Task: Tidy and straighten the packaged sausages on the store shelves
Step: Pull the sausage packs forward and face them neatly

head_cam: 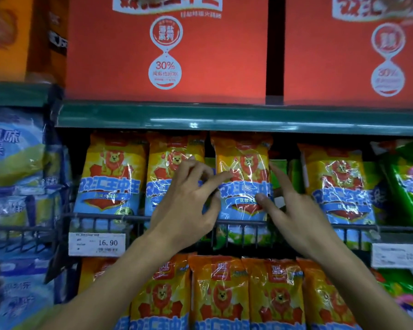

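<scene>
**Supervisor:** Report the scene, largest item first.

**Operator:** Two red cartons [167,51] fill the top shelf. Below them runs the green shelf edge [224,117]. Under that, a row of yellow-and-blue sausage packs stands upright behind a black wire rail [100,216]. Blue packs [12,163] stand to the left of the row and green packs [408,184] to the right. A second row of sausage packs [219,296] sits on the shelf beneath. A price tag [97,244] reading 16.90 hangs on the rail.

**Supervisor:** Which pack am I working?

**Operator:** The third sausage pack [244,177] in the upper row. It stands between my hands, its foot behind the rail and its top just under the shelf edge.

**Supervisor:** Hand state?

**Operator:** My left hand [188,206] is spread, fingers loosely bent, with the fingertips [227,175] touching the pack's left edge. My right hand [293,210] is also spread, forefinger extended up along the pack's right edge and thumb laid on its front. Neither hand has closed round it.

**Supervisor:** Handling properties?

**Operator:** I judge the wrapper to be glossy film, since it shows creases and glare, so expect it to be slippery and noisy. The sausages inside probably give a firm, moderately heavy core, while the sealed top and bottom are limp.

**Supervisor:** Recommended hold?

**Operator:** Press on both long edges at mid-height, where the contents back the film. Avoid the top seal, which I expect to fold. Square the pack against its left neighbour [174,172] by pushing with flat fingers.
</scene>
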